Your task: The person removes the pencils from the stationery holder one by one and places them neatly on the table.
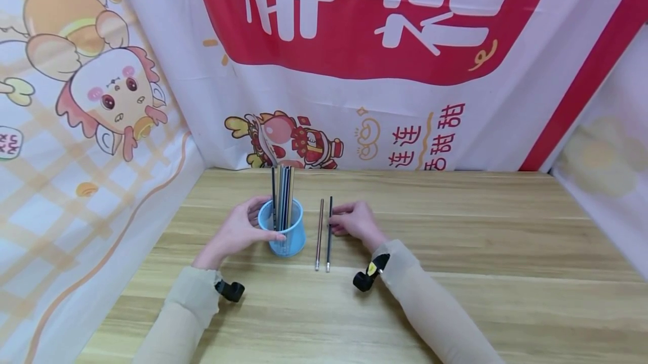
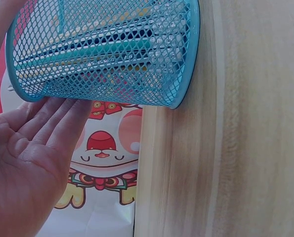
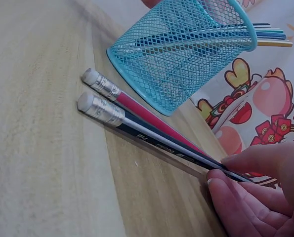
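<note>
A light blue mesh pencil cup point(image 1: 295, 242) stands upright on the table, several pencils point(image 1: 283, 195) leaning inside it. My left hand point(image 1: 240, 233) holds the cup from the left, thumb across its near side and fingers behind. Right of the cup lie two pencils side by side, their white erasers toward me. The nearer one to the cup is a red pencil point(image 3: 143, 112); beside it is a black pencil point(image 3: 161, 143). Thumb and forefinger of my right hand point(image 1: 360, 223) pinch the black pencil near its far end, which the fingers partly hide in the right wrist view.
The wooden table point(image 1: 455, 229) extends widely to the right and toward me. A white cloth printed with red and cartoon figures point(image 1: 304, 94) hangs along the back edge. Another printed cloth point(image 1: 126, 184) borders the left side.
</note>
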`<action>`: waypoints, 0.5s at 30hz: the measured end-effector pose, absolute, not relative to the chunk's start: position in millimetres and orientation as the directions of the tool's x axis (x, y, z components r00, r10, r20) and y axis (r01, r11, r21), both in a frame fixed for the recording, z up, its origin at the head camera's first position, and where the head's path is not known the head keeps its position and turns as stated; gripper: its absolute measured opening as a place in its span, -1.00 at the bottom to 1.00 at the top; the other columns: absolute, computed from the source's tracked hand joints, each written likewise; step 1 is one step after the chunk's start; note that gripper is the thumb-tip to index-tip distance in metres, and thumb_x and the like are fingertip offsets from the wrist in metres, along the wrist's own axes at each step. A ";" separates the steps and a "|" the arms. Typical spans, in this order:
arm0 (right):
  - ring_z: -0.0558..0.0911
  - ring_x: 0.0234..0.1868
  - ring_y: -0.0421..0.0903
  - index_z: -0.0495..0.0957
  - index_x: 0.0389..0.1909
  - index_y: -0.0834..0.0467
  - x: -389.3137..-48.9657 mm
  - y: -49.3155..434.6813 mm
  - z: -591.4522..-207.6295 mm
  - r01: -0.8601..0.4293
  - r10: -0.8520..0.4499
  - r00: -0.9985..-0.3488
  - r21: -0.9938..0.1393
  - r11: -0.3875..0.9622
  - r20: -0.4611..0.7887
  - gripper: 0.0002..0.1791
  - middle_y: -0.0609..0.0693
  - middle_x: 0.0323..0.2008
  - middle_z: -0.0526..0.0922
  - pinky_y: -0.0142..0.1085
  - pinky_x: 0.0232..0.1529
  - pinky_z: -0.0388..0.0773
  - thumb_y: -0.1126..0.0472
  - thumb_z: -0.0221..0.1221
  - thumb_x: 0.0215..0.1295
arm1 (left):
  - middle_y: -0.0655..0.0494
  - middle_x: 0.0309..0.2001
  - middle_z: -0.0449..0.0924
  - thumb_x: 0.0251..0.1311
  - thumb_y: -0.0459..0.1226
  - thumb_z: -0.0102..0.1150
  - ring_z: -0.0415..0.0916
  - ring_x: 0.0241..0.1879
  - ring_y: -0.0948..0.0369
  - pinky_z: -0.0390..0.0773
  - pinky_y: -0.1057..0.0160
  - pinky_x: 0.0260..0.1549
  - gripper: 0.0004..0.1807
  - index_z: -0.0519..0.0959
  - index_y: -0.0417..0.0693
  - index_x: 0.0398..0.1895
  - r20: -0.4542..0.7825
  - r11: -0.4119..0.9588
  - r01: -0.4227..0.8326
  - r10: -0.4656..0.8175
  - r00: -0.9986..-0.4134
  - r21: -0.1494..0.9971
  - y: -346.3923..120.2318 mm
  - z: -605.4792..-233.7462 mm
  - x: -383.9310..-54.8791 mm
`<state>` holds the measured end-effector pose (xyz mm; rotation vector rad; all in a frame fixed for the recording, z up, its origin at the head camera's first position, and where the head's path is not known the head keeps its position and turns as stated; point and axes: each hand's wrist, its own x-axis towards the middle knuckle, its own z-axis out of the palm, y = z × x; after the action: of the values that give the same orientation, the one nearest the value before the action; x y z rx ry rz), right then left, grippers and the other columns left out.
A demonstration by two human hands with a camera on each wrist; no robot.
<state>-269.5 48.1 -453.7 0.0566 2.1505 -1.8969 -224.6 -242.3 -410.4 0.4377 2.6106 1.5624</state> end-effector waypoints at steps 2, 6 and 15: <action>0.75 -0.40 -0.04 0.61 0.12 0.34 -268.6 46.9 -454.1 0.210 -0.139 -0.963 -0.965 0.157 -0.232 -0.58 0.14 -0.30 0.75 -0.26 -0.31 0.75 0.38 0.38 0.24 | -0.14 0.35 0.43 -0.13 -0.14 0.70 0.39 0.33 -0.06 0.33 -0.06 0.36 0.04 0.33 -0.17 0.44 0.086 0.444 0.207 0.276 -0.957 0.872 -242.1 -410.4 -224.6; 0.75 -0.39 -0.05 0.61 0.13 0.33 -267.1 44.6 -453.3 0.209 -0.131 -0.964 -0.962 0.175 -0.233 -0.57 0.13 -0.29 0.75 -0.27 -0.32 0.75 0.38 0.39 0.23 | -0.13 0.35 0.43 -0.14 -0.13 0.70 0.39 0.33 -0.06 0.33 -0.05 0.37 0.04 0.34 -0.17 0.44 0.081 0.446 0.201 0.273 -0.959 0.872 -242.1 -411.0 -224.9; 0.75 -0.42 -0.01 0.61 0.12 0.31 -268.4 38.9 -449.4 0.194 -0.101 -0.968 -0.941 0.277 -0.229 -0.53 0.12 -0.36 0.73 -0.26 -0.38 0.75 0.37 0.42 0.16 | -0.15 0.35 0.42 -0.12 -0.17 0.69 0.39 0.33 -0.07 0.34 -0.07 0.36 0.04 0.32 -0.18 0.46 0.078 0.450 0.199 0.273 -0.959 0.871 -241.9 -409.1 -222.9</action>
<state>-268.4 38.9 -449.4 0.0862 2.3035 -1.7524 -222.9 -241.9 -409.1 0.4262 2.6115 1.5526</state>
